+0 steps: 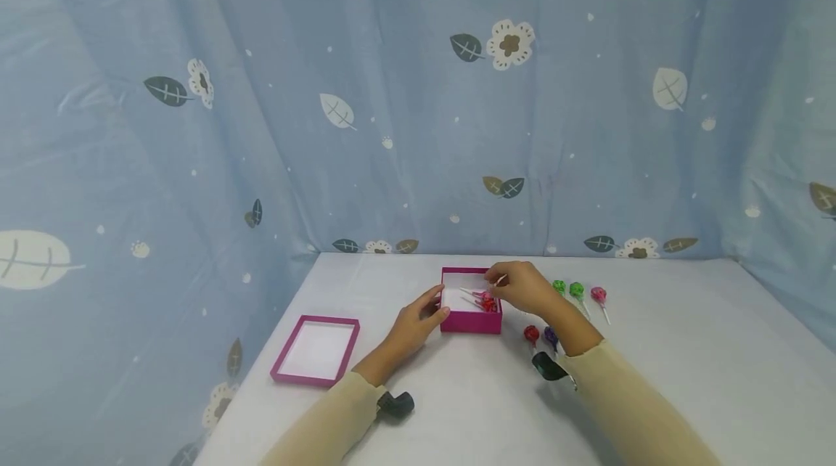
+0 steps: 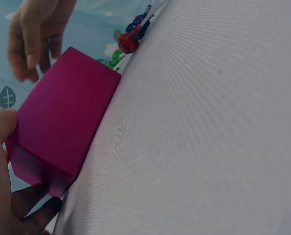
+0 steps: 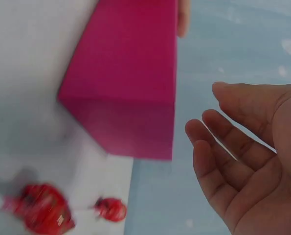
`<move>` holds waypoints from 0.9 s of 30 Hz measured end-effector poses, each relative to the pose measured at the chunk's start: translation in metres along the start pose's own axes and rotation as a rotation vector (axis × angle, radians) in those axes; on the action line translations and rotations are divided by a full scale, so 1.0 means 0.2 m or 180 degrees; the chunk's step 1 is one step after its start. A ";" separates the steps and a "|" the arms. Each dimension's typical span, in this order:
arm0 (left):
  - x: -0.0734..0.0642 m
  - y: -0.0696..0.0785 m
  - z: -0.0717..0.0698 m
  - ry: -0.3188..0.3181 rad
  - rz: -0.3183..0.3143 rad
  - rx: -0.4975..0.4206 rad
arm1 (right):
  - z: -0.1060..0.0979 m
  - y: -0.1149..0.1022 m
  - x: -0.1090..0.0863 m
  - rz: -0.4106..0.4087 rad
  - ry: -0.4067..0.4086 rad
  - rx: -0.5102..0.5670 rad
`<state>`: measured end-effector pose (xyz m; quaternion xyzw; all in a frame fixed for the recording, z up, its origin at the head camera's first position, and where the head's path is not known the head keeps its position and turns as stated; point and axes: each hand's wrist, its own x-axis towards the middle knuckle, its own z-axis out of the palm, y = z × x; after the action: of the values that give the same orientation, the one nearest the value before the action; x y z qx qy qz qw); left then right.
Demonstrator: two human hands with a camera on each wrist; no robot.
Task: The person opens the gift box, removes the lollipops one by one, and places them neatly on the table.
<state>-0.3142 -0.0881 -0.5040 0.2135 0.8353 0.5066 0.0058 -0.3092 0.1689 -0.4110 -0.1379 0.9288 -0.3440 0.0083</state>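
A magenta open-topped box [image 1: 472, 321] stands on the white table. Several wrapped lollipops [image 1: 487, 303], red and pink, lie inside it at its right end, their sticks pointing left. My left hand [image 1: 414, 321] holds the box at its left side, thumb by the front corner and fingers along the left wall. Over the box's right rim hovers my right hand [image 1: 522, 287], fingers loosely bent. In the right wrist view its thumb and fingertips [image 3: 202, 147] are apart with nothing between them.
The box's magenta-rimmed lid [image 1: 315, 319] lies at left, white inside up. Right of the box are green lollipops [image 1: 577, 289] and a pink lollipop [image 1: 599, 295]. Nearer, by the right forearm, lie a red lollipop [image 1: 532, 334] and a purple lollipop [image 1: 551, 337]. A patterned blue curtain [image 1: 418, 125] hangs behind.
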 end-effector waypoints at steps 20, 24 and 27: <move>-0.01 -0.03 -0.02 0.0035 0.0063 0.0114 | 0.19 -0.16 0.18 -0.0122 -0.0780 -0.1997; -0.01 -0.02 -0.02 0.0021 0.0042 0.0127 | 0.19 -0.16 0.18 -0.0086 -0.0855 -0.2058; -0.01 -0.01 -0.01 0.0011 0.0006 0.0063 | 0.19 -0.14 0.18 -0.0087 -0.0828 -0.2067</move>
<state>-0.3140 -0.0913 -0.5041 0.2135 0.8401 0.4987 0.0018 -0.3327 0.1142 -0.4185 -0.1885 0.9789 -0.0103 0.0777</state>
